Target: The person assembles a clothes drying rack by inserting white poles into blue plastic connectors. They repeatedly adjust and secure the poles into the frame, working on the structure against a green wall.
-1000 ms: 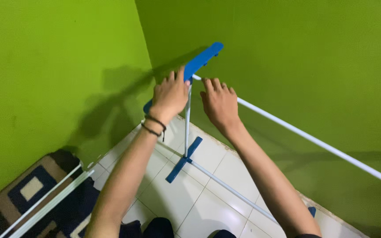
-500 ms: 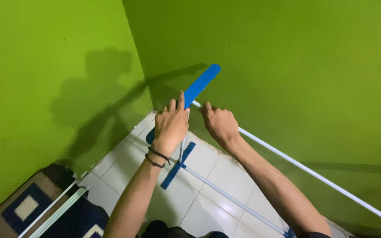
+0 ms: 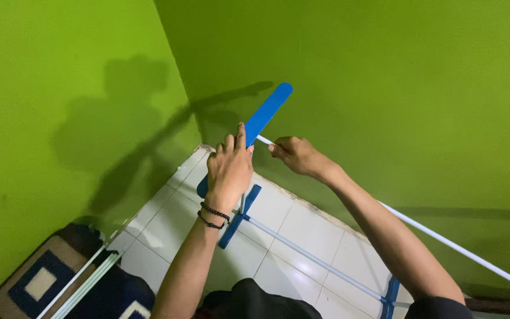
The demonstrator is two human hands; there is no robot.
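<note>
**Two hands steadying the top of a blue-and-white drying rack in a green corner**

Against the far left, I see a bright green wall (image 3: 60, 118) carrying the shadow of an arm and head. Below it, at the bottom left corner, a patterned rug (image 3: 30, 283) in navy, tan and white lies on the floor, with two thin white rods (image 3: 84, 277) slanting across it.

Moving toward the middle, white floor tiles (image 3: 290, 236) fill the corner. My left hand (image 3: 229, 171), with dark bead bracelets (image 3: 212, 215) at the wrist, is laid over the blue crossbar (image 3: 267, 115) of a clothes drying rack; the fingers are closed loosely around it, index finger stretched along the bar, seemingly to keep it steady. Under that hand a white upright drops to a blue foot piece (image 3: 237, 218) on the tiles, and a white floor rail (image 3: 320, 263) runs rightward to a second blue foot (image 3: 389, 295).

Just right of the crossbar, my right hand (image 3: 293, 155) pinches the end of a long white rod (image 3: 461, 251) with curled fingers, right where it meets the blue bar, as though holding the joint together. That rod runs away to the lower right edge, along the second green wall (image 3: 385, 77).
</note>
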